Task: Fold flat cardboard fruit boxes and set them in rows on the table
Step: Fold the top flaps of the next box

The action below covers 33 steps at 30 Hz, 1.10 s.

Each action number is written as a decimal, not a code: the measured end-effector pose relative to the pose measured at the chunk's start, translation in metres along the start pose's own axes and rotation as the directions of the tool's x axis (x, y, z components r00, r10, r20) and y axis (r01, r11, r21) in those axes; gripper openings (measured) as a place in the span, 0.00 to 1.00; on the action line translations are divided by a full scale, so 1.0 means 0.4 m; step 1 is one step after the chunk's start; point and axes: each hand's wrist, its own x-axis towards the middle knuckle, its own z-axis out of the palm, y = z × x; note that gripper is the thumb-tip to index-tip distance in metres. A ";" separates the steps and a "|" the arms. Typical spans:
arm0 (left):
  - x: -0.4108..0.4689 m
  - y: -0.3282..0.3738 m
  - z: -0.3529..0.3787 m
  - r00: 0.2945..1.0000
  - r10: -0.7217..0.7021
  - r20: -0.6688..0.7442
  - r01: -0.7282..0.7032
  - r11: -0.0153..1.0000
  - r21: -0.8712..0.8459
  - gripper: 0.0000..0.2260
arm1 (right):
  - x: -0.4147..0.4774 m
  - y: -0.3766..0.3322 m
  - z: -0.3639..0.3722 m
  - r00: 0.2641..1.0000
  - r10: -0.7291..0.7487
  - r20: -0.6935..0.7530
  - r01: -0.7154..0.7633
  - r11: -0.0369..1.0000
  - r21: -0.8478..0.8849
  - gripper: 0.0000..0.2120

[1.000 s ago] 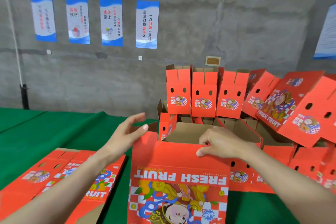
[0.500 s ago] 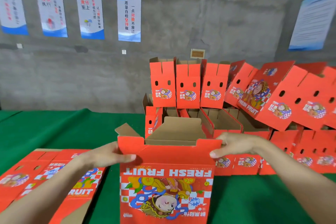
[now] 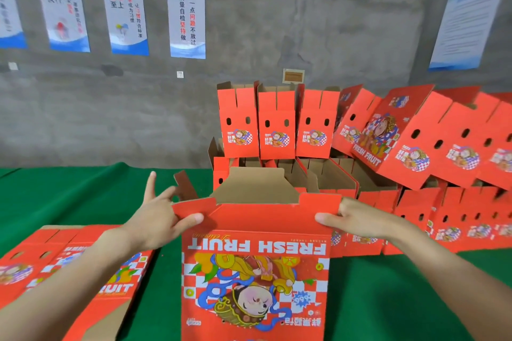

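Head view: holds a half-opened box [image 3: 255, 271] upright at the near middle of the green surface [image 3: 69, 196], print upside down, top open, bottom out of frame. Pinches its upper left corner with the left grip [image 3: 158, 219], thumb in front, index finger sticking up free. Pinches the upper right corner with the right grip [image 3: 357, 219], thumb in front likewise. Seems to brace the front panel from both ends so the brown flaps can tuck in. Has flat blanks [image 3: 55, 263] lying just left, likely for easy reach, and finished boxes [image 3: 277, 124] stacked behind in rows, some tipped.
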 end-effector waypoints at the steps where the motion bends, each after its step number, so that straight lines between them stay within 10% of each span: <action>1: -0.009 0.006 0.006 1.000 0.001 -0.014 -0.001 1.000 -0.023 0.52 | -0.008 0.010 0.005 1.000 0.006 0.023 -0.006 1.000 0.002 0.19; 5: -0.049 0.036 0.041 0.984 -0.033 -0.173 -0.018 0.958 -0.287 0.42 | -0.046 0.034 0.049 0.997 -0.010 0.074 0.004 0.996 0.089 0.07; 12: -0.043 0.098 0.095 0.893 -0.219 -0.393 0.143 0.966 -0.214 0.24 | -0.037 0.038 0.055 0.980 0.158 -0.119 -0.140 0.979 0.148 0.39; 18: -0.029 0.145 0.098 0.837 -0.294 -0.461 0.241 0.955 -0.171 0.21 | -0.004 0.036 0.125 0.885 0.254 -0.392 -0.086 0.914 0.397 0.35; 24: -0.024 0.127 0.119 0.769 -0.587 -0.253 0.367 0.729 -0.578 0.20 | 0.038 0.033 0.146 0.835 0.240 -0.495 -0.285 0.958 -0.018 0.29; 29: -0.017 0.127 0.123 0.740 -0.630 -0.236 0.456 0.727 -0.513 0.17 | 0.060 0.034 0.167 0.809 0.249 -0.532 -0.346 0.934 -0.090 0.28; 33: -0.014 0.125 0.136 0.669 -0.738 -0.083 0.474 0.510 -0.718 0.44 | 0.070 0.045 0.175 0.792 0.251 -0.556 -0.353 0.932 -0.082 0.27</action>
